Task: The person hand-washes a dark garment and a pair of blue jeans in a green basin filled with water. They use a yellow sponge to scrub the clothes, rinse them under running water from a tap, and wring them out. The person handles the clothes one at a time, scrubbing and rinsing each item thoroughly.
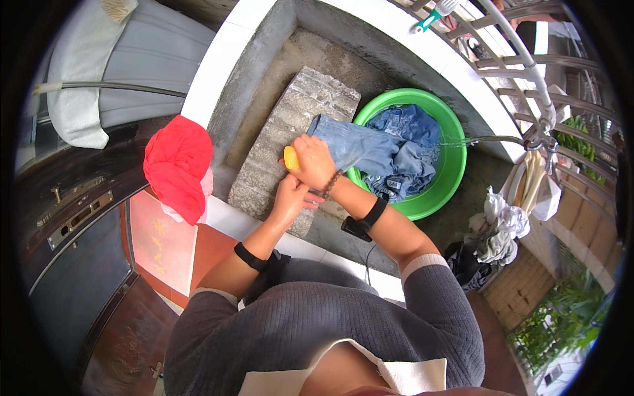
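Note:
My right hand [313, 157], with a beaded bracelet [332, 184] at its wrist, grips a smooth yellow piece that looks like a bar of soap [291, 158]. Just below it, my left hand [292, 198] has its fingers apart by the right wrist, with nothing visible in them. Both hands are over a ridged concrete washboard slab [277, 126]. One leg of blue denim jeans [354, 143] lies across the slab's right edge. The rest of the denim [408, 126] is bunched in a green plastic basin [453, 185].
A tap [537, 143] at the right runs water into the basin. The concrete sink has a white tiled rim [213, 74]. A green-handled brush [433, 17] lies on the far rim by metal bars [535, 62]. Red cloth [178, 166] sits left; plastic bags [500, 227] hang right.

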